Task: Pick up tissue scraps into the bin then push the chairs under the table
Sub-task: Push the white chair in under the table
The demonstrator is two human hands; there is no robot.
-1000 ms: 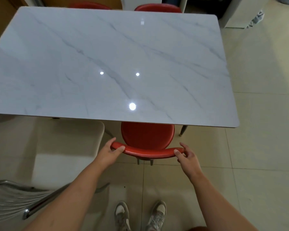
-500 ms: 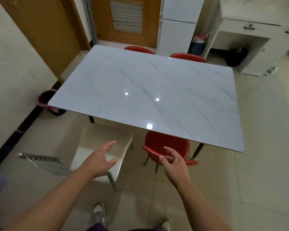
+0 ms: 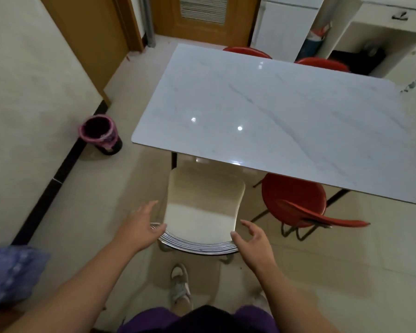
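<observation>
A cream chair (image 3: 202, 205) with a chrome wire backrest (image 3: 197, 243) stands in front of me, its seat mostly out from under the white marble table (image 3: 274, 109). My left hand (image 3: 139, 227) is open at the backrest's left end, close to or just touching it. My right hand (image 3: 252, 239) is open at the right end, fingers curled near the rim. A red chair (image 3: 296, 200) sits to the right, its seat partly under the table. A dark bin with a pink liner (image 3: 101, 135) stands by the left wall. No tissue scraps are visible.
Two more red chairs (image 3: 247, 52) are tucked in at the table's far side. A wooden door (image 3: 202, 18), a white fridge (image 3: 288, 25) and a white cabinet (image 3: 394, 18) line the back. A blue cloth (image 3: 10, 272) lies at the lower left. My shoes (image 3: 179, 282) stand behind the cream chair.
Both hands let go of the red chair's backrest, and I moved left. My hands now reach, open, to the two ends of the cream chair's backrest.
</observation>
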